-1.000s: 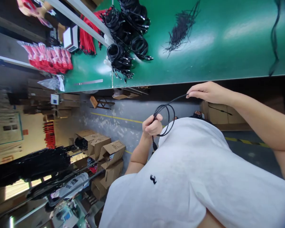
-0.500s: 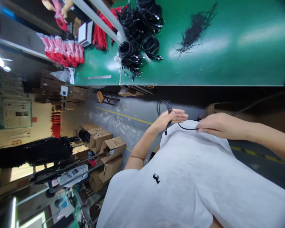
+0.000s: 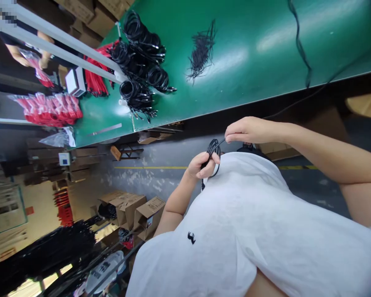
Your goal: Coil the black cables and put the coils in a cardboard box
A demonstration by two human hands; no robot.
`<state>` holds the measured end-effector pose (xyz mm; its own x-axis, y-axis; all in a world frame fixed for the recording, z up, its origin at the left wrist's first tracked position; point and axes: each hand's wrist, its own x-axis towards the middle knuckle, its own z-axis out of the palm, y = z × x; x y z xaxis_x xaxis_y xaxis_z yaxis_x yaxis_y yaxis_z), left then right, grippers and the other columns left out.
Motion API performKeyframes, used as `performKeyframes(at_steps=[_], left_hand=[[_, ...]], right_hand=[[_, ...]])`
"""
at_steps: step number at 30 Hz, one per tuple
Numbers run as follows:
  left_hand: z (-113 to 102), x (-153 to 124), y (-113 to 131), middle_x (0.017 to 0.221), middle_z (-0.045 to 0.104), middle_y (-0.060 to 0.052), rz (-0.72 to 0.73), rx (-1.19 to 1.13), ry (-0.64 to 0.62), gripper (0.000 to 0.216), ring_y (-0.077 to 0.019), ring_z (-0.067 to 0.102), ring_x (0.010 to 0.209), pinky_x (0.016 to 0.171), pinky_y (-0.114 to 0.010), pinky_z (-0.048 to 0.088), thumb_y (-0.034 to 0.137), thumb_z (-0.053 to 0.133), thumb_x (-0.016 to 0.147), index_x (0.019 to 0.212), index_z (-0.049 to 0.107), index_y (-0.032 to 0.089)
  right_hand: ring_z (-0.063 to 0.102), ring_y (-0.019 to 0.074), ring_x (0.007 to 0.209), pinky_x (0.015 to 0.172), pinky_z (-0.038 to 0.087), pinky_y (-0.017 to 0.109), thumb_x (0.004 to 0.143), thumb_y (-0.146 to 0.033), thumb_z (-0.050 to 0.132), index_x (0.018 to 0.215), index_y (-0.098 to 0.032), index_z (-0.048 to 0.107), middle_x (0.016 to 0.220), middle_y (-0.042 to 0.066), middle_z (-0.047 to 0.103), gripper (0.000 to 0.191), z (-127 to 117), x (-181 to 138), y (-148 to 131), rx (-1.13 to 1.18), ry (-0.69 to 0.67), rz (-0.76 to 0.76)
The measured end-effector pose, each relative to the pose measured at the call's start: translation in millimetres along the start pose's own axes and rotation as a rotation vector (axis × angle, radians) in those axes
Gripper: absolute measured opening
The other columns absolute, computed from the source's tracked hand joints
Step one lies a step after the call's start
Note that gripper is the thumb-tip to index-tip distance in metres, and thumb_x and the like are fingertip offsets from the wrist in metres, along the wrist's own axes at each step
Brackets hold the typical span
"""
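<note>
My left hand is closed round a small coil of black cable, with several loops standing out between the fingers and beyond them. A dark cable end hangs below this hand, against the white shirt. Just to the right and slightly higher, my right hand pinches the cable's running length close to the coil, its fingertips pressed together. Both hands are in the air in front of my body, short of the edge of the green table.
On the table lie bundles of coiled black cables, a heap of short black strips, red cables and bagged red bundles. Another person's hands hold a red bundle at upper left. Cardboard boxes and a stool stand on the floor.
My left hand's fingers, stretched out before, are now curled round the coil. My right hand has come nearer to it, shortening the cable between them. The view has turned.
</note>
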<state>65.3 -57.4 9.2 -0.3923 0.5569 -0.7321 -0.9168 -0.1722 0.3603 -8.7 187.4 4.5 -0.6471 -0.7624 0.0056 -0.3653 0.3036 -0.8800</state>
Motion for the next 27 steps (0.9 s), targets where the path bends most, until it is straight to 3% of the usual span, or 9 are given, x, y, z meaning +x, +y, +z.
performKeyframes(at_steps=[3, 7, 10, 13, 16, 19, 21, 23, 27], left_hand=[[-1, -7, 8, 0.026, 0.005, 0.013, 0.059, -0.052, 0.09, 0.064, -0.0045, -0.005, 0.018, 0.023, -0.017, 0.004, 0.054, 0.025, 0.102, 0.067, 0.063, 0.017], [-1, -17, 21, 0.032, -0.007, 0.016, 0.42, -0.13, 0.251, 0.059, -0.0052, -0.013, 0.022, 0.023, -0.017, -0.002, 0.062, 0.028, 0.1, 0.094, 0.071, 0.022], [6, -14, 23, 0.036, -0.004, 0.015, 0.517, -0.143, 0.338, 0.054, -0.0065, -0.007, 0.022, 0.022, -0.018, -0.002, 0.06, 0.031, 0.1, 0.116, 0.068, 0.025], [12, -13, 23, 0.037, -0.002, 0.014, 0.493, -0.155, 0.36, 0.051, -0.0064, -0.004, 0.023, 0.022, -0.019, -0.001, 0.056, 0.033, 0.101, 0.118, 0.068, 0.023], [11, -33, 38, 0.036, 0.003, 0.014, 0.516, -0.149, 0.308, 0.046, -0.0058, 0.0, 0.022, 0.023, -0.016, 0.003, 0.05, 0.033, 0.103, 0.117, 0.068, 0.024], [5, -62, 65, 0.035, 0.014, 0.013, 0.682, -0.151, 0.235, 0.04, -0.0051, 0.01, 0.022, 0.025, -0.014, 0.011, 0.044, 0.031, 0.105, 0.124, 0.064, 0.03], [-1, -71, 78, 0.037, 0.021, 0.013, 0.849, -0.185, 0.215, 0.04, -0.0044, 0.016, 0.024, 0.026, -0.013, 0.014, 0.044, 0.03, 0.106, 0.129, 0.06, 0.033], [-5, -64, 82, 0.04, 0.029, 0.012, 0.93, -0.226, 0.216, 0.041, -0.0033, 0.021, 0.025, 0.027, -0.011, 0.016, 0.044, 0.029, 0.106, 0.128, 0.061, 0.03], [3, -16, 67, 0.048, 0.048, 0.008, 0.659, -0.164, 0.248, 0.037, -0.0004, 0.039, 0.032, 0.032, -0.007, 0.025, 0.036, 0.038, 0.105, 0.102, 0.069, 0.015]], right_hand=[[0.064, 0.0158, 0.084, 0.077, 0.042, 0.026, 0.094, -0.052, 0.045, 0.09, -0.022, 0.073, 0.092, 0.001, 0.073, 0.042, -6, -11, 36, -0.014, 0.046, 0.079], [0.06, 0.0198, 0.112, 0.097, 0.038, 0.03, 0.1, -0.045, 0.037, 0.105, -0.012, 0.074, 0.121, 0.011, 0.069, 0.049, -28, -66, 104, -0.233, 0.222, 0.406], [0.058, 0.0191, 0.118, 0.1, 0.037, 0.029, 0.102, -0.039, 0.039, 0.109, -0.01, 0.073, 0.123, 0.014, 0.069, 0.045, -39, -109, 129, -0.307, 0.313, 0.615], [0.058, 0.018, 0.12, 0.1, 0.038, 0.027, 0.102, -0.035, 0.042, 0.114, -0.009, 0.073, 0.123, 0.016, 0.069, 0.042, -37, -134, 137, -0.332, 0.33, 0.628], [0.059, 0.0185, 0.118, 0.102, 0.037, 0.029, 0.1, -0.029, 0.045, 0.121, -0.009, 0.071, 0.125, 0.018, 0.067, 0.038, -34, -154, 155, -0.44, 0.296, 0.64], [0.059, 0.0216, 0.115, 0.102, 0.034, 0.037, 0.096, -0.026, 0.053, 0.122, -0.012, 0.071, 0.126, 0.018, 0.067, 0.035, -43, -187, 177, -0.618, 0.21, 0.838], [0.06, 0.0243, 0.11, 0.096, 0.035, 0.04, 0.096, -0.026, 0.051, 0.119, -0.011, 0.072, 0.122, 0.02, 0.068, 0.035, -50, -206, 176, -0.73, 0.128, 0.95], [0.062, 0.0262, 0.099, 0.086, 0.038, 0.04, 0.096, -0.028, 0.046, 0.111, -0.009, 0.075, 0.114, 0.021, 0.07, 0.037, -50, -209, 154, -0.794, 0.048, 0.916], [0.064, 0.0258, 0.093, 0.08, 0.044, 0.036, 0.099, -0.04, 0.037, 0.096, -0.017, 0.075, 0.102, 0.015, 0.073, 0.044, -16, -159, 69, -0.52, -0.007, 0.418]])
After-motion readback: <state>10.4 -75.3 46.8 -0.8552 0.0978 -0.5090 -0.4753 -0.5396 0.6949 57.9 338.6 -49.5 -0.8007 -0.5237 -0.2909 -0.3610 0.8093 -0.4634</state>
